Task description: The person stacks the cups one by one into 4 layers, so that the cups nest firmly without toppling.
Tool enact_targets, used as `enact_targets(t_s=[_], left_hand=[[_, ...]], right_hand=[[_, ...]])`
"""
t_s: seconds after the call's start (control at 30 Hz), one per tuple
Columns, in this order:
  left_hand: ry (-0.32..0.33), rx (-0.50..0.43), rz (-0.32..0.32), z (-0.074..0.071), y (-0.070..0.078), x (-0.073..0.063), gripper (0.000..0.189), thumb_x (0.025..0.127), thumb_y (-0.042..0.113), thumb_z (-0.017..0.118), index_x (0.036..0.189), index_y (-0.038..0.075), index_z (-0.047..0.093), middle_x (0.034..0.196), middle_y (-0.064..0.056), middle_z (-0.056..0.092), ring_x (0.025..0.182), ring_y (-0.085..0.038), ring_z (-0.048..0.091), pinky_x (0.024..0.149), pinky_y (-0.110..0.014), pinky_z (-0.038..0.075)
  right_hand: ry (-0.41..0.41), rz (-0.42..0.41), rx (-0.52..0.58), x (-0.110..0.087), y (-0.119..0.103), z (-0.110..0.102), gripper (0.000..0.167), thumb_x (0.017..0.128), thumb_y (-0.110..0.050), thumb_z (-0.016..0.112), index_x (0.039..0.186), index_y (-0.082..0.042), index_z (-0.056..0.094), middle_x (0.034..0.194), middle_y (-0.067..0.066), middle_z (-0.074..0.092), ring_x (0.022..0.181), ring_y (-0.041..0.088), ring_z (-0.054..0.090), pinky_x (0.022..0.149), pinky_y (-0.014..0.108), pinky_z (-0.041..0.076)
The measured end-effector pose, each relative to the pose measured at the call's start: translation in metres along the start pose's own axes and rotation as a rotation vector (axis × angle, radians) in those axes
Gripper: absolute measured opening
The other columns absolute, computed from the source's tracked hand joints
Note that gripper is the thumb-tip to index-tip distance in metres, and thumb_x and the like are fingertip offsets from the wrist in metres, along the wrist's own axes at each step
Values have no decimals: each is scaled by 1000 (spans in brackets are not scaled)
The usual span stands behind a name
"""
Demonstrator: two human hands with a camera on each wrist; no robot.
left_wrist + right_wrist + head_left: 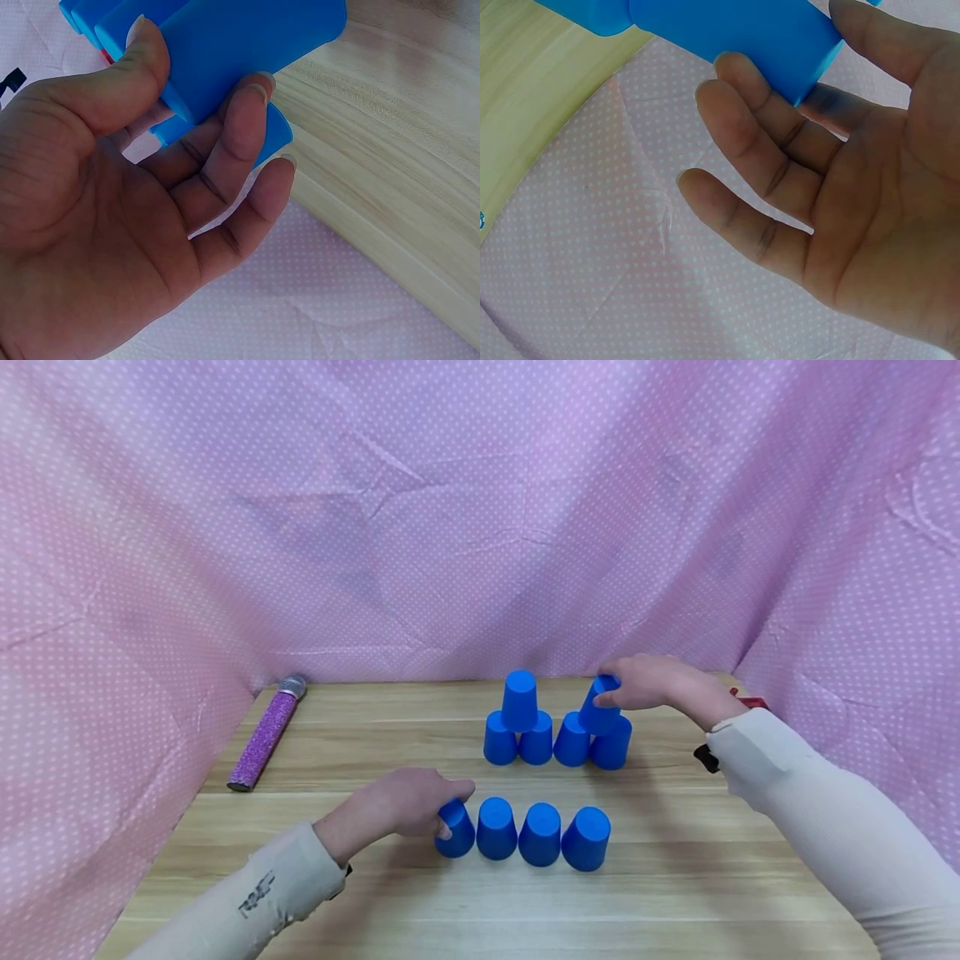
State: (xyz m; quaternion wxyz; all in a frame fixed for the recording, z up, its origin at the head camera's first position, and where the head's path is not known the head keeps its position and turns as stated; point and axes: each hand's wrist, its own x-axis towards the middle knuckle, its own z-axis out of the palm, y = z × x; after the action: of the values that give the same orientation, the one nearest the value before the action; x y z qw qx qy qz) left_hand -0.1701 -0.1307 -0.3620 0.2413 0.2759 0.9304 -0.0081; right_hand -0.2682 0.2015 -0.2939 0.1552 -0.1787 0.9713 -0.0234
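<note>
Pale sleeves (pixel 832 827) are filling the lower corners of the head view. At lower centre, the left hand (pixel 412 797) is gripping the end cup (pixel 461 839) of a row, with three more cups (pixel 540 835) standing upside down to its right. Right of centre, the right hand (pixel 641 681) is pinching the top cup (pixel 600 718), seemingly resting across two base cups (pixel 572 743) (a matching trio (pixel 520 702) is standing just left).

In the left wrist view, the half-curled thumb and fingertips are holding the end cup at upper centre.

In the right wrist view, thumb and fingers are bracketing the top cup, the little finger standing clear. Steadiness is probably depending on a light pinch, centring over the gap and releasing evenly.
</note>
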Motion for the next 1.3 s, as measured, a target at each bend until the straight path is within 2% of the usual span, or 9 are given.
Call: enact_targets(t_s=[0.27,0.6,0.87,0.93,1.03,1.13,1.3], left_hand=[[3,-8,5,3,-2,2,36,85,33,79,112,28,54,89,4,68,76,-13,58,73,-31,55],[1,3,10,3,0,1,40,85,34,79,118,27,55,90,3,69,75,-13,58,74,-31,56],[9,9,19,5,0,3,41,86,34,78,119,26,55,89,3,68,75,-12,57,74,-31,56],[8,11,20,5,0,3,41,86,34,78,119,26,55,88,3,68,74,-12,57,74,-30,56],[3,12,19,5,1,3,41,86,34,78,120,26,55,88,4,67,74,-12,57,73,-30,55],[-3,13,13,4,1,3,42,86,34,78,121,26,56,90,3,68,76,-12,58,76,-31,56],[-2,11,4,2,0,2,43,86,33,79,121,26,56,91,3,69,77,-12,59,76,-32,57]], right_hand=[[-11,13,0,2,-2,-1,66,99,-45,57,148,-3,45,139,26,57,130,52,51,98,74,42],[-3,7,11,1,2,3,69,99,-48,56,149,-2,43,138,27,58,129,51,52,97,69,46],[36,17,49,-15,6,-6,75,98,-53,53,152,-3,39,144,29,52,133,53,47,100,71,42],[72,22,45,-24,7,-11,76,98,-56,53,152,-4,39,136,27,59,124,49,56,95,66,47],[136,25,32,-41,6,-20,77,97,-59,53,151,-7,40,120,19,68,104,37,66,80,55,54],[198,-1,32,-61,1,-24,72,97,-58,55,150,-11,44,106,8,71,86,21,66,66,41,53],[275,-91,29,-91,-18,-11,61,95,-54,61,143,-17,54,100,-1,71,76,11,62,61,32,50]])
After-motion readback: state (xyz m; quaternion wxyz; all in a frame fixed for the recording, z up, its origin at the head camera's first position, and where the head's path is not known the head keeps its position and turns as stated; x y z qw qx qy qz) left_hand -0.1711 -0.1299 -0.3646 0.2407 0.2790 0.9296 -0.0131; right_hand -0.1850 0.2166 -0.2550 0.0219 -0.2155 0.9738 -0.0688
